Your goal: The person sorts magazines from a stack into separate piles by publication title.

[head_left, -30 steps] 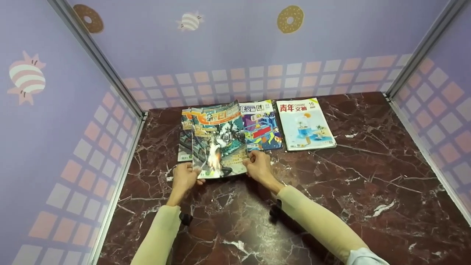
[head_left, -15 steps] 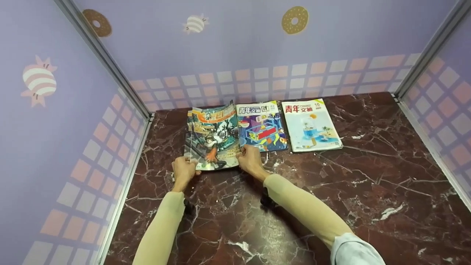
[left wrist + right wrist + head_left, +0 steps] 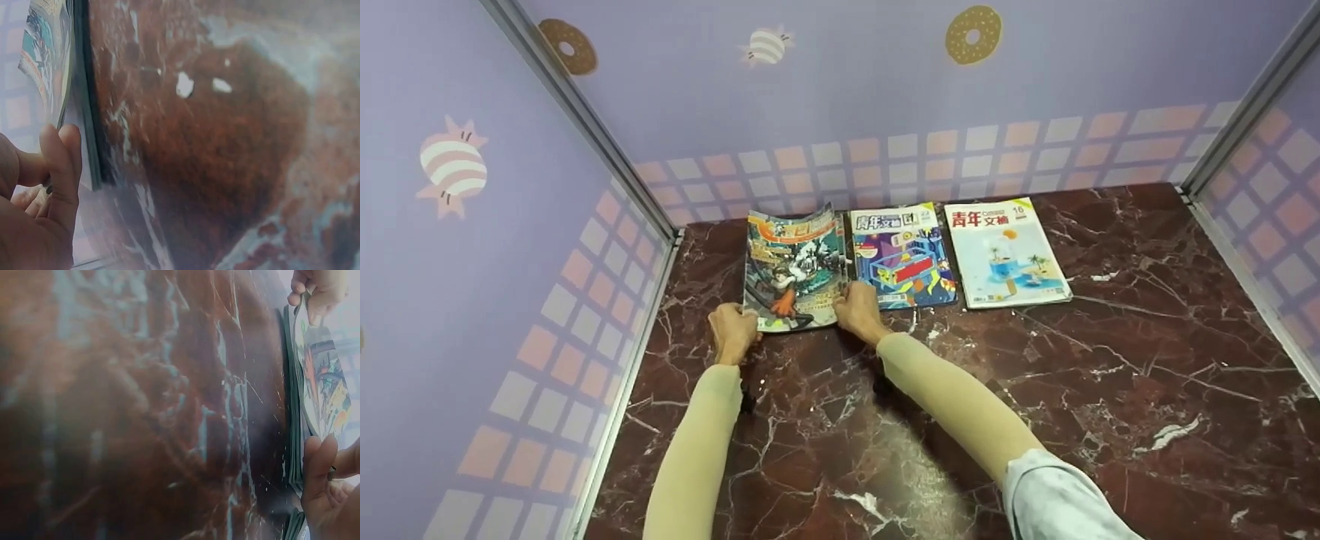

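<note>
Both hands hold a magazine [image 3: 799, 277] with an orange title and a dark comic-style cover, one hand at each near corner. My left hand [image 3: 733, 332] pinches its left corner between thumb and fingers, as the left wrist view shows. At the right corner my right hand [image 3: 859, 311] pinches the edge. The magazine bows slightly and lies over a stack of dark-edged magazines [image 3: 292, 405], mostly hidden beneath it. Just right of it lies a magazine with a purple and blue cover [image 3: 904, 259].
A white magazine with a red title [image 3: 1009, 255] lies farther right, in line with the others. The purple patterned back wall [image 3: 840, 90] rises right behind the row. Side panels stand left and right of the dark red marbled table [image 3: 1035, 390].
Both hands have moved the held magazine away from the body, towards the back wall, until it covers the one beneath. The other two magazines stay in place.
</note>
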{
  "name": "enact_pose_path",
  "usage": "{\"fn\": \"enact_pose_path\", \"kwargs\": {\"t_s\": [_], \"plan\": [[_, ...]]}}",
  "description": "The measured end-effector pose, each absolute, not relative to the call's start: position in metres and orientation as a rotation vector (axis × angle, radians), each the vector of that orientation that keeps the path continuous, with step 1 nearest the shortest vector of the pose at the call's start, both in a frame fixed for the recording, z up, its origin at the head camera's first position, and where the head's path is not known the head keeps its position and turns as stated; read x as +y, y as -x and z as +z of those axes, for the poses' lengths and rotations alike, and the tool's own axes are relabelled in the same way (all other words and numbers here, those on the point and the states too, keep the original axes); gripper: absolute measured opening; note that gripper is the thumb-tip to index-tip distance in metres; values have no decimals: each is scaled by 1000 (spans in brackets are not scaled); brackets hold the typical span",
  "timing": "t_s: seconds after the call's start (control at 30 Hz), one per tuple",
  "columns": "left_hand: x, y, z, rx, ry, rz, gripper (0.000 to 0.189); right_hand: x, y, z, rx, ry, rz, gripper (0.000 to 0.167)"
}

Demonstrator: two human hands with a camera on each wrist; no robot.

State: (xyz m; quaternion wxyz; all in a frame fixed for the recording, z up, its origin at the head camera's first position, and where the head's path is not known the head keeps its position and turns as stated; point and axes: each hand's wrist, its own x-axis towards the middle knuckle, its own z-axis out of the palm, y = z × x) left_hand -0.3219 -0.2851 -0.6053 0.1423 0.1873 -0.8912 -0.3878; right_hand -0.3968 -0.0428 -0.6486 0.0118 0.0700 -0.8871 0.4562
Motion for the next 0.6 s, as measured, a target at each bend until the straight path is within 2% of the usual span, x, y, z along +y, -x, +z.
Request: {"fn": "enact_pose_path", "kwargs": {"t_s": [0.2, 0.43, 0.6], "plan": [[-271, 319, -594, -2619, -782, -1018, 16, -45, 397, -643, -2773, -180, 1403, 39], [-273, 320, -594, -2608, -844, -1021, 17, -46, 403, -637, -2852, -86, 1429, 44], [-276, 316, -602, -2568, -803, -1027, 20, -45, 407, -644, -2883, -53, 1437, 40]]}}
